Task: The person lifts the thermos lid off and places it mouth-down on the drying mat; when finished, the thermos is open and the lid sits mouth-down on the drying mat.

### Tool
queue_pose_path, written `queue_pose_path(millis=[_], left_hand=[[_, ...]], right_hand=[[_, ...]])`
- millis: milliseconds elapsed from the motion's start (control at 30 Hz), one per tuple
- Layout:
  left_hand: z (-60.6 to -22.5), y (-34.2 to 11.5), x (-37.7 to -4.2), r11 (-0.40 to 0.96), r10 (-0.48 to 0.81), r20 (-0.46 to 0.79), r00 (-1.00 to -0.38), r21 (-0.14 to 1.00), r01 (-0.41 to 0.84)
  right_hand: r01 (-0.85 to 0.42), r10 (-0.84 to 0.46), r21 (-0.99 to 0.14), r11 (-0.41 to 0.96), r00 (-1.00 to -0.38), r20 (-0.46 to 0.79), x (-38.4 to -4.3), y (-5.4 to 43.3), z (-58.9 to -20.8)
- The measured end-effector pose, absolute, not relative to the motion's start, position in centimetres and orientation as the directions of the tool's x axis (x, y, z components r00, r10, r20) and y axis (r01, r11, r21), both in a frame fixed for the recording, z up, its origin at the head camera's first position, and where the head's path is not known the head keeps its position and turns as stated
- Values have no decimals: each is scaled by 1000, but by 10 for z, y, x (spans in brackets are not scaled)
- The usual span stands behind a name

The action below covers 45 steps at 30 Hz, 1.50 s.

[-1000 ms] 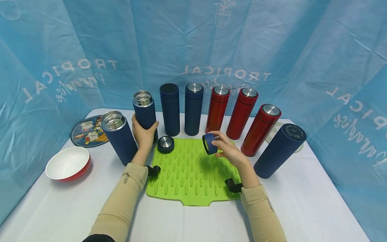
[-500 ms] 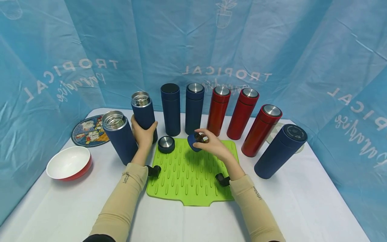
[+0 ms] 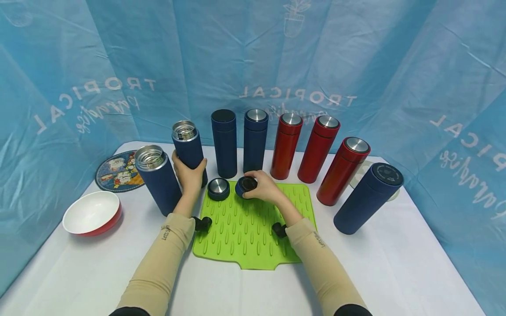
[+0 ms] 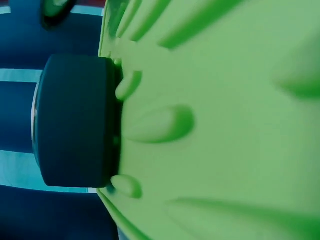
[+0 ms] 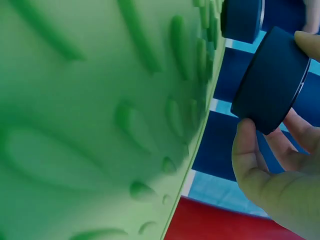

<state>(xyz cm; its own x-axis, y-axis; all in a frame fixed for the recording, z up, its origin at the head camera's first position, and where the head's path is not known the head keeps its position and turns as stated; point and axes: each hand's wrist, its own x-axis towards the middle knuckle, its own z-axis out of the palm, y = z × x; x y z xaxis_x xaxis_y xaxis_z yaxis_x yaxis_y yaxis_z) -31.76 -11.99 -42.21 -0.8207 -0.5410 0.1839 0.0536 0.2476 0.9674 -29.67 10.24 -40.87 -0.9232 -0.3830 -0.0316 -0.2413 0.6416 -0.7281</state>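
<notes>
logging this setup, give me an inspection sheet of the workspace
surface: white table, green ribbed mat on it
job's things: two lidless navy cylindrical bottles, near and far; silver-topped navy round lid on the mat; black-topped navy round lid held tilted, off the mat
clutter: three capped red cylindrical bottles; three capped navy cylindrical bottles; red white-lined round bowl; patterned round placemat
hands: left hand grips the far lidless bottle; right hand pinches the black-topped lid
cables: nothing seen
surroundings: blue printed curtain behind and to both sides

"TROPICAL Paradise" rev'd on bkgd cloth (image 3: 253, 52); "Lets…" on L & R sleeves (image 3: 156, 263)
</notes>
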Motion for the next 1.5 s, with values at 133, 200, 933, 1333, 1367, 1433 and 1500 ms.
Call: queue_pose_path(millis=[133,200,933,1333,1367,1433,1500], left_hand=[[-419,-118,-317,242,-543,203,-815,967,79],[-418,-117,-316,243,-542,213,-813,966,91],[-405,-98,-266,268,-377,191,-906,959,91],[-408,-85,-241,466,-318,415,-852,851,241],[-407,-84,-240,488,-308,456,-835,829,273],[-406,-81,-239,506,-271,521,-810,793,340],[-404,-80,-240,493,-225,550,-804,776,393]], right_hand=[[-246,-397,-713,656,-916,-50,-300,98,-412],[-258,-411,-710,655,-911,-47,-302,95,-413],[-275,-417,-624,732,-904,-90,-308,86,-421],[-276,-412,-575,770,-903,-119,-309,82,-423],[-275,-412,-573,772,-903,-122,-308,82,-424],[-269,-412,-577,771,-902,-131,-308,81,-423],[-260,-412,-592,763,-901,-134,-306,81,-422]])
